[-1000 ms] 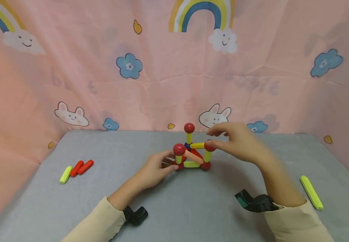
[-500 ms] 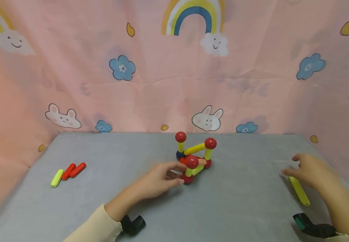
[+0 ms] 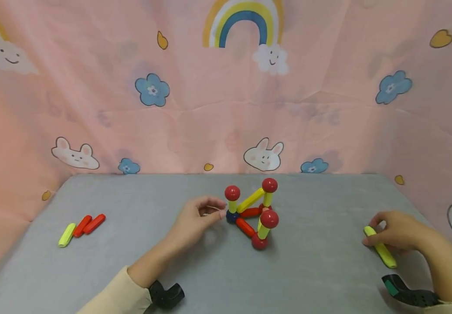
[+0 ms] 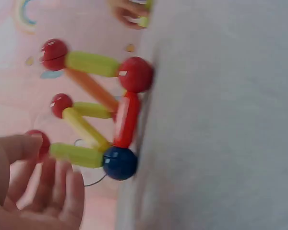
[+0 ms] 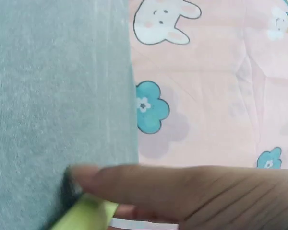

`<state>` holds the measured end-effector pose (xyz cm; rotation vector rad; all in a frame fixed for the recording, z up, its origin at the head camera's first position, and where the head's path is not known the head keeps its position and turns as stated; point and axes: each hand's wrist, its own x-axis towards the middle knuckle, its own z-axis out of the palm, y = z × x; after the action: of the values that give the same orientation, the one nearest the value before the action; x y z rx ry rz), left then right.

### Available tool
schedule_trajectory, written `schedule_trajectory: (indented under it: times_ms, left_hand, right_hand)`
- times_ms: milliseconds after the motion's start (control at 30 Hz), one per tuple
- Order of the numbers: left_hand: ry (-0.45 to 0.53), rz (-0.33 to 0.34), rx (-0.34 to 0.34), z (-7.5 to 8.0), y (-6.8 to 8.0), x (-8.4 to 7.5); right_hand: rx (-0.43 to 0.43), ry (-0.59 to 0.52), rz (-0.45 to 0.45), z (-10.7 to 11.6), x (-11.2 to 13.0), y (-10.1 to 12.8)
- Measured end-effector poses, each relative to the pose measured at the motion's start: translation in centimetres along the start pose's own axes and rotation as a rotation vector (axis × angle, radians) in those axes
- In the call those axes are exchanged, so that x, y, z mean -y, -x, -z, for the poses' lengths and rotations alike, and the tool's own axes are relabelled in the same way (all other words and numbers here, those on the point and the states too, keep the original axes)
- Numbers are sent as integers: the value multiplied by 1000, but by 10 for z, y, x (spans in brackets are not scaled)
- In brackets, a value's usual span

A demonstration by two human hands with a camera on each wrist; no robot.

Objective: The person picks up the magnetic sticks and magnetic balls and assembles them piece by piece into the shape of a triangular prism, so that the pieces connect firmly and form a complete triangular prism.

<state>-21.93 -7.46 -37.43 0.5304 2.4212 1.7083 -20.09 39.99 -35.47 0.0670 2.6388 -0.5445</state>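
Since the earlier frames the right hand (image 3: 396, 231) has left the rod-and-ball frame (image 3: 251, 211) for the far right of the grey table (image 3: 320, 270), fingers now curled round the yellow-green stick (image 3: 380, 250), which lies on the mat. Frame sits mid-table and appears turned. Left hand (image 3: 198, 218) is at the frame's left, fingers loosely bent near the blue ball (image 3: 231, 216); contact unclear, holding nothing. Three loose sticks (image 3: 80, 226) lie far left. Risk, as a judgement: only one hand is near the frame, so a nudge could topple it or pop a joint; the stick could slip from a fingertip grip.
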Motion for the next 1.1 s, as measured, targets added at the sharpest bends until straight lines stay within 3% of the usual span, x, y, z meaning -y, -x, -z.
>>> schedule_trajectory:
  times_ms: [33,100,233,367,500,633,867,1100]
  left_hand:
    - [19,6,-34,2,-2,1]
    - [10,10,-30,5,-6,5]
    - [-70,-1,114,3,-12,13]
    - [-56,9,191,0,-14,17]
    - [-56,-21,159,-3,-14,19]
    - [-100,-78,120,-6,-12,21]
    - [-141,-152,91,-11,-11,22]
    - [-138,-154,68,-12,-10,21]
  right_hand:
    - [18,-13,8,0,1,1]
    - [37,-17,56,0,4,1]
    - [-11,20,231,0,17,5]
    - [-163,-12,357,-2,50,12]
    - [-309,-57,397,1,102,19]
    - [-380,-59,425,3,155,25]
    - [-391,-115,602,3,226,31]
    - [-318,-164,725,-10,259,26]
